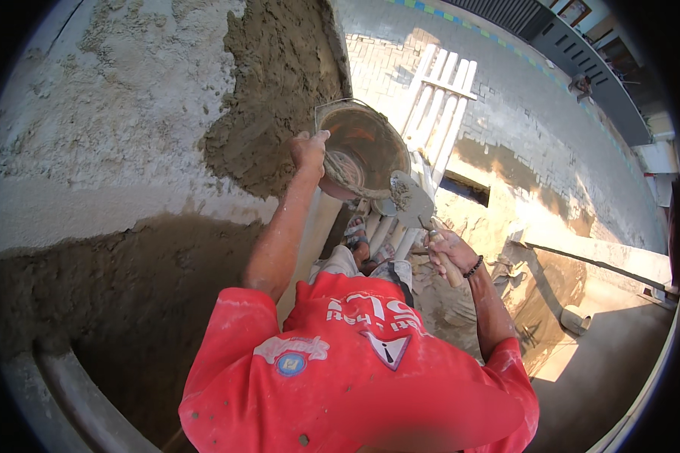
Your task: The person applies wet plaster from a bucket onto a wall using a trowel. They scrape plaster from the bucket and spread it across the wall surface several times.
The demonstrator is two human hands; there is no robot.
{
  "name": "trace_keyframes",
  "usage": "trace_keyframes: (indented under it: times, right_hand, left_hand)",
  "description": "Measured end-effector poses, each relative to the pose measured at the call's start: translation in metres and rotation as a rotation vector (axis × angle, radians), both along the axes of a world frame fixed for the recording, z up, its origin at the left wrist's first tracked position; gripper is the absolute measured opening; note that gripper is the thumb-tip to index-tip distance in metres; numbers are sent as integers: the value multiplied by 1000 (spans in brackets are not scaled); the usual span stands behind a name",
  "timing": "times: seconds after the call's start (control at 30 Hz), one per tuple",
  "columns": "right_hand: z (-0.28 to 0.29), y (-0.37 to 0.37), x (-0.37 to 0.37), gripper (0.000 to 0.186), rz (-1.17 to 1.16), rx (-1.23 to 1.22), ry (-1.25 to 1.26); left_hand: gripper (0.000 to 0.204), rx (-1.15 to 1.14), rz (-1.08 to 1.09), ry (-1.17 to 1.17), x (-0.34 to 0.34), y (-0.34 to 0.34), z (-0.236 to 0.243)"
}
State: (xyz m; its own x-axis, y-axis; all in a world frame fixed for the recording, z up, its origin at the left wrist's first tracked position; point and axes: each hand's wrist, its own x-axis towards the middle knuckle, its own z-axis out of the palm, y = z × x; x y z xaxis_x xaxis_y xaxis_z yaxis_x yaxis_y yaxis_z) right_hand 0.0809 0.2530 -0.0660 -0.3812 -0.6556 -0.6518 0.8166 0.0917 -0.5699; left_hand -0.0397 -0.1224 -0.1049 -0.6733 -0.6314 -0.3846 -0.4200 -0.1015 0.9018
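Observation:
My left hand [310,151] is closed on the rim of a mortar bucket [389,147]. The bucket is tilted, its mouth toward me and its thin wire handle standing up at the far side. Inside, the walls are smeared, and some wet mortar [341,177] clings along the near lip. In my right hand [449,249] is the wooden handle of a trowel. Its grey metal blade [423,211] is beside the bucket's right lip, with a dab of mortar on it. Fresh dark mortar [272,98] coats part of the rough wall just left of the bucket.
Pale bare wall [128,113] spreads to the left, above a darker plastered band [113,264]. Beyond the bucket lie long white poles joined by a crosspiece [447,87]. A rectangular hole [465,187] opens in the ground. At right, a pipe end [576,320] sticks out; another person [580,85] is far off.

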Motion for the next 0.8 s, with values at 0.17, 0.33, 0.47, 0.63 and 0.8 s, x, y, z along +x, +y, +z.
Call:
trace_keyframes:
  times: [0.17, 0.33, 0.47, 0.63, 0.8]
  right_hand:
    - [-28, -34, 16, 17, -118, -35, -34]
    - [-45, -53, 18, 18, -209, -124, -100]
    - [-50, -68, 14, 19, -200, -110, -96]
    - [-48, -72, 9, 19, -226, -120, -165]
    - [-54, -65, 3, 19, -148, -104, -99]
  left_hand:
    - [35, -38, 97, -95, 8, 20, -13]
    - [46, -160, 177, -231, 17, 45, -15]
    - [52, -164, 169, -338, 29, 60, -23]
    - [52, -155, 131, -330, 38, 50, -37]
    - [51, -177, 93, -361, 40, 50, -35]
